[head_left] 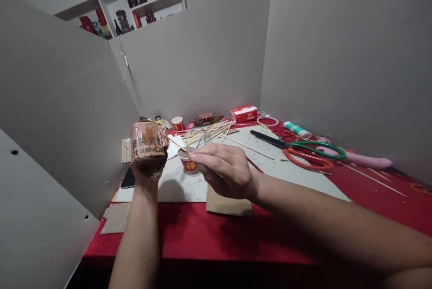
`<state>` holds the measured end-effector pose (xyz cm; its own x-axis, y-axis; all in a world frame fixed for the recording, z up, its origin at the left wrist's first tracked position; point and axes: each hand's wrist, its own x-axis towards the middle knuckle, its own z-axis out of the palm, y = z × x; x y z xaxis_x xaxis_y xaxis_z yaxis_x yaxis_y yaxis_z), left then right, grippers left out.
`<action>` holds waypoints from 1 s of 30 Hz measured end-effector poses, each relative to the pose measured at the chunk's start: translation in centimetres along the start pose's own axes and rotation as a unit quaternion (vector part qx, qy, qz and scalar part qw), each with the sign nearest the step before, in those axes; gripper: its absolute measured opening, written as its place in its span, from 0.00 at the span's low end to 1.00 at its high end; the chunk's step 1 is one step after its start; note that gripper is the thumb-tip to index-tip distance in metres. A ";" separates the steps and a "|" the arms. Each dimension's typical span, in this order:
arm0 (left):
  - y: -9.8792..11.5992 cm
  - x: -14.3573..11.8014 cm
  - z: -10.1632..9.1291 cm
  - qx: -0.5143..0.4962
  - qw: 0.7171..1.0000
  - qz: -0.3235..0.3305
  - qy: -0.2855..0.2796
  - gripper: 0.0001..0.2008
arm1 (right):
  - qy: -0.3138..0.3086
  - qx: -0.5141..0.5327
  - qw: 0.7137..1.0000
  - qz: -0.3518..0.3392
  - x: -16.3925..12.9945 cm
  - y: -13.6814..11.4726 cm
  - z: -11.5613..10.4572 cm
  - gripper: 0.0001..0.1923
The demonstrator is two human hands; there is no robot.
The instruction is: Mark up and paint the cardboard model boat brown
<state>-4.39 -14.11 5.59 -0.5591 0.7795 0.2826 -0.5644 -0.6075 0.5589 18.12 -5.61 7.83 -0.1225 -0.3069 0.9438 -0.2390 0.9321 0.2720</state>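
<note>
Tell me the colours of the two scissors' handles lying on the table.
One pair of scissors has green handles, the other orange-red; the head view shows them overlapping on the red-covered table.

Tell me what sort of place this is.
Probably a home craft corner: a red-covered table between plain partition walls, strewn with bamboo sticks, scissors and a glue tube, with ornaments on a wall shelf.

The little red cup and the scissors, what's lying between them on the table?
In the head view, thin wooden sticks lie on the white board between the red cup and the scissors.
</note>
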 end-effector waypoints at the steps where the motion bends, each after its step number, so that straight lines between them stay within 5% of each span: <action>1: 0.1 0.0 0.0 0.003 1.000 -0.004 0.003 0.21 | -0.003 -0.001 1.000 0.001 0.0 0.0 0.0 0.13; 30: 0.3 0.0 0.4 -0.048 0.997 -0.053 -0.036 0.21 | 0.021 0.031 0.999 -0.015 0.4 -0.2 -0.6 0.14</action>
<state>-4.32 -14.19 6.06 -0.4497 0.8469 0.2837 -0.6749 -0.5303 0.5132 18.72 -5.82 8.28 -0.0753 -0.3243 0.9430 -0.3015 0.9088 0.2885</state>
